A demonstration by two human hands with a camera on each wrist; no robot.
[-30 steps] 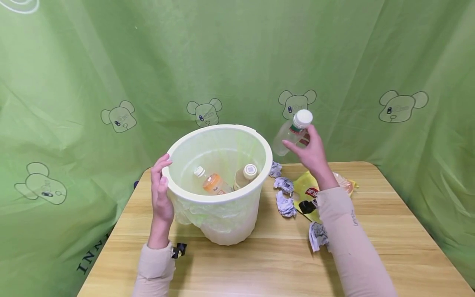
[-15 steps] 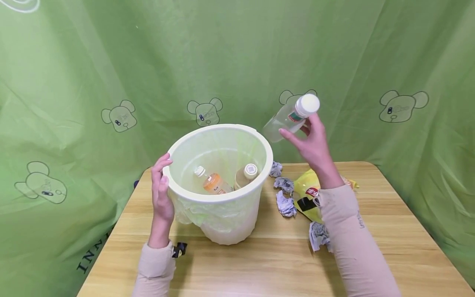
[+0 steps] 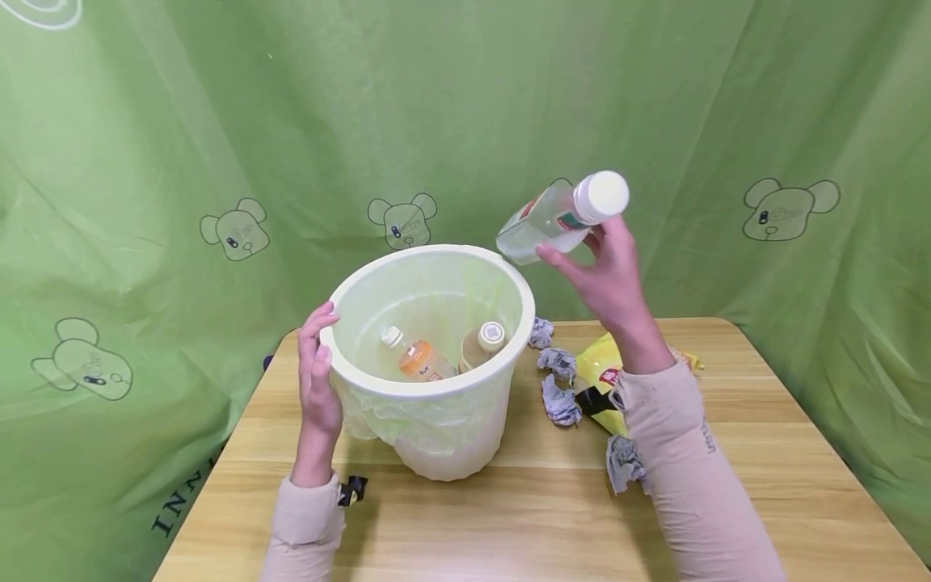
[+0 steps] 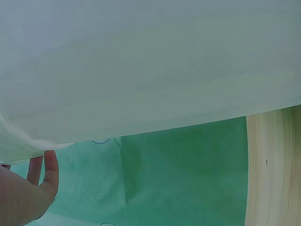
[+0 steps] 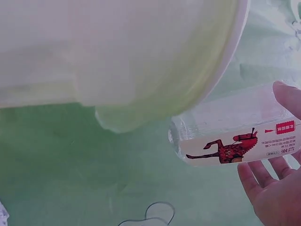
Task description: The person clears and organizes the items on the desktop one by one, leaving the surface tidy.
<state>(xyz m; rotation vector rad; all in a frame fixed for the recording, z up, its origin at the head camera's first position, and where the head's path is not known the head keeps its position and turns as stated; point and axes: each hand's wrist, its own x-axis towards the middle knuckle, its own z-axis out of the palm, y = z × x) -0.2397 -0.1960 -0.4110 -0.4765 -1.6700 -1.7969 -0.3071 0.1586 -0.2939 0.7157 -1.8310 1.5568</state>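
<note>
The white bin [image 3: 436,356] stands on the wooden table [image 3: 764,485], lined with a pale green bag [image 3: 407,424] that spills over its rim; inside lie two bottles — an orange-filled bottle [image 3: 414,356] on its side and a tan bottle with a white cap [image 3: 482,343] leaning against the wall. The left hand [image 3: 318,380] rests flat against the bin's outer wall by the rim, fingers straight and close together; the right hand [image 3: 607,279] pinches a clear bottle [image 3: 553,218] near its white cap between thumb and fingers, the bottle tilted base-down just above and to the right of the rim, not touching it. Right of the bin, crumpled paper wads [image 3: 556,380] and a yellow snack bag [image 3: 604,384] lie on the table; bare wood runs to the front and right edges.
</note>
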